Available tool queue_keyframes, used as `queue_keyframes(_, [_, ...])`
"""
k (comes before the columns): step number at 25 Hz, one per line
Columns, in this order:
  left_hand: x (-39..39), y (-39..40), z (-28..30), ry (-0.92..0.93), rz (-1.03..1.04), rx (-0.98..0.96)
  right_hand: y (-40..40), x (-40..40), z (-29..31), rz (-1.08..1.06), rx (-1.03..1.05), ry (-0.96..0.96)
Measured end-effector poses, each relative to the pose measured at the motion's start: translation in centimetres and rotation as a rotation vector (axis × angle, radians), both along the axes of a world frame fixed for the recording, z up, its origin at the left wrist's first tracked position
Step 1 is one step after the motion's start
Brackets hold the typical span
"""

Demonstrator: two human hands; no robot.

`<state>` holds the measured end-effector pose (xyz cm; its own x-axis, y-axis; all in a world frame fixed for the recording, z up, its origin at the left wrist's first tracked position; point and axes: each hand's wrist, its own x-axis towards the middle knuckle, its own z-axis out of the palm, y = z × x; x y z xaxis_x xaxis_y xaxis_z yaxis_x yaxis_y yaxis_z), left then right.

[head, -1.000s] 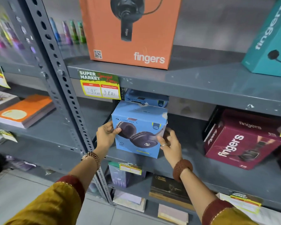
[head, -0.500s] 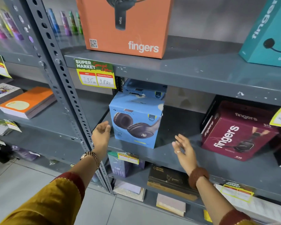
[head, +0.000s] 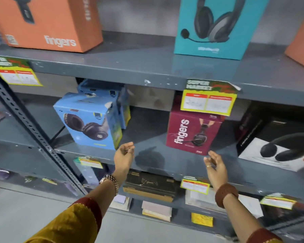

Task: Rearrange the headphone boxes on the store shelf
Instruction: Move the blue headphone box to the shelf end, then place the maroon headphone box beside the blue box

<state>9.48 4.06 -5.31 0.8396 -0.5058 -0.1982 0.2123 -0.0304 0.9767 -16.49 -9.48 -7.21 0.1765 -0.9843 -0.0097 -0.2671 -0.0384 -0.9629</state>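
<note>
From the head camera, both hands are raised in front of the middle shelf of a grey metal rack, and neither one grasps anything. The left hand hangs with its fingers loosely curled, just off the lower right corner of the light blue headphone box without touching it. The right hand is spread loosely, palm turned inward, just below the maroon headphone box and clear of it.

The light blue headphone box stands on the middle shelf near the perforated upright, turned at an angle, with a second blue box close behind it. The maroon headphone box stands to the right on the same shelf, well apart from the blue one, bare shelf between them. A yellow price tag on the shelf edge above hangs over its top. Further right lies a black and white box.

On the top shelf stand an orange box at the left and a teal box toward the right. Below, the lower shelf holds flat packs, blurred beyond reading.
</note>
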Motion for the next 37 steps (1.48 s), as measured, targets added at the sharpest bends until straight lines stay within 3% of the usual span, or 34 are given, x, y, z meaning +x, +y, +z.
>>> queue_keyframes(4, [-4.9,-5.4,1.2,-0.025,-0.042,-0.009,-4.3,-2.4,1.1,0.046,0.028,-0.061])
queue_keyframes(9, [-7.9,-11.2,2.7,-0.21,-0.213,0.128,-8.5,-1.9,3.5,0.14,0.066,-0.127])
queue_keyframes(15, [-7.4,-13.7,4.0,-0.216,-0.331,0.054,-9.0,0.1,5.0,0.221,0.049,-0.075])
queue_keyframes(22, [-8.8,-8.0,4.6,-0.198,-0.361,-0.039,-4.8,-1.4,6.7,0.162,-0.071,-0.038])
queue_keyframes(32, [-8.0,3.3,6.7,-0.235,-0.469,-0.197,4.0,-3.4,8.9,0.057,-0.059,0.05])
queue_keyframes(37, [-5.5,7.1,6.3,-0.235,-0.421,-0.189,6.6,-0.1,8.9,0.155,-0.082,0.052])
